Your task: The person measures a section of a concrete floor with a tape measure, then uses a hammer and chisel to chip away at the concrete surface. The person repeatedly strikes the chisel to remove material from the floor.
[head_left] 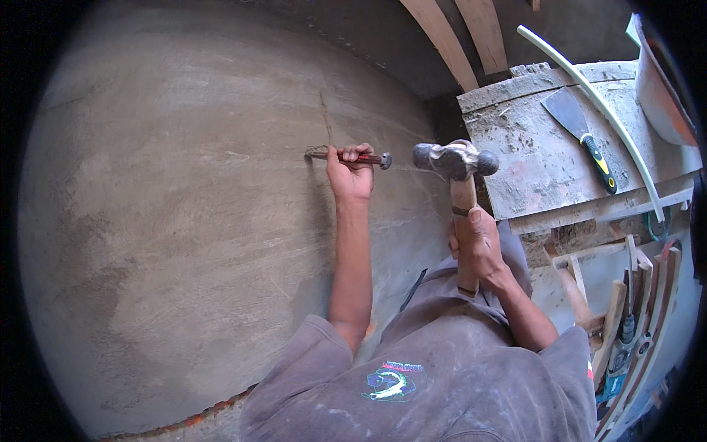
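My left hand [349, 174] is closed around a red chisel [362, 158]. Its tip rests at a small chipped hole [310, 155] in the grey plastered wall [199, 214], and its struck end points right. A thin groove [325, 118] runs up the plaster from near that spot. Gripped by its wooden handle in my right hand [480, 243] is a ball-peen hammer [458, 159]. The metal head is held upright, to the right of the chisel's end and apart from it.
On the right stands a dusty wooden platform [508, 173]. A putty knife [589, 147], a white plastic pipe [600, 103] and a bucket [659, 96] lie on it. Below are several wood pieces [607, 324] and a teal power tool [617, 368]. Boards [482, 33] lean at the back.
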The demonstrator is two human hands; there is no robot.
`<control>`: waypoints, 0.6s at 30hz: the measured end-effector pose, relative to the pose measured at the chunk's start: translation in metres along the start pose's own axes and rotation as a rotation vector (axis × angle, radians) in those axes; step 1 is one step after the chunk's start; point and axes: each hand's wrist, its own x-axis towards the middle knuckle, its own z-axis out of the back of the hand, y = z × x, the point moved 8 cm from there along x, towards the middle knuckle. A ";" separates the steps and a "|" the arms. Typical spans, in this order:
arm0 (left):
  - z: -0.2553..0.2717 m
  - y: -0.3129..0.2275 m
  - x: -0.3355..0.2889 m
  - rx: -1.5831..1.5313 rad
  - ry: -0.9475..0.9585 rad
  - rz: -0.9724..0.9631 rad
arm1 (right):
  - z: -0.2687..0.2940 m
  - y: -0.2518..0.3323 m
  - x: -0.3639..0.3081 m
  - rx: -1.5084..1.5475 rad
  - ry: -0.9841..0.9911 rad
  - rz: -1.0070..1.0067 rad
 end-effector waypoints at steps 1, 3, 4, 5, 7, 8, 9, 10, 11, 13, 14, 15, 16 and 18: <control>-0.003 0.000 0.001 -0.008 0.021 -0.007 | 0.003 0.002 0.001 0.002 -0.023 0.003; -0.006 0.000 0.004 -0.035 0.022 -0.034 | 0.012 0.007 0.004 0.027 -0.070 0.011; -0.010 0.002 0.009 -0.051 0.029 -0.030 | 0.018 0.011 0.007 0.046 -0.089 0.028; -0.010 0.002 0.010 -0.066 0.016 -0.032 | 0.021 0.014 0.008 0.057 -0.104 0.032; -0.013 0.002 0.014 -0.099 0.018 -0.025 | 0.028 0.020 0.010 0.093 -0.113 0.051; -0.016 0.002 0.015 -0.115 0.032 -0.017 | 0.035 0.023 0.011 0.126 -0.146 0.049; -0.017 0.003 0.016 -0.137 0.024 -0.012 | 0.041 0.026 0.010 0.189 -0.204 0.072; -0.019 0.002 0.016 -0.129 0.046 -0.013 | 0.045 0.030 0.010 0.257 -0.215 0.069; -0.020 0.003 0.016 -0.128 0.045 -0.017 | 0.049 0.036 0.009 0.263 -0.238 0.088; -0.021 0.003 0.016 -0.126 0.033 -0.024 | 0.062 0.052 0.007 0.351 -0.332 0.144; -0.020 0.004 0.015 -0.123 0.018 -0.029 | 0.062 0.066 0.007 0.420 -0.270 0.209; -0.020 0.004 0.016 -0.124 0.010 -0.039 | 0.062 0.080 0.008 0.489 -0.207 0.274; -0.019 0.005 0.017 -0.128 -0.005 -0.036 | 0.064 0.093 0.007 0.473 -0.224 0.384; -0.019 0.004 0.019 -0.154 -0.006 -0.038 | 0.055 0.104 0.010 0.571 -0.182 0.530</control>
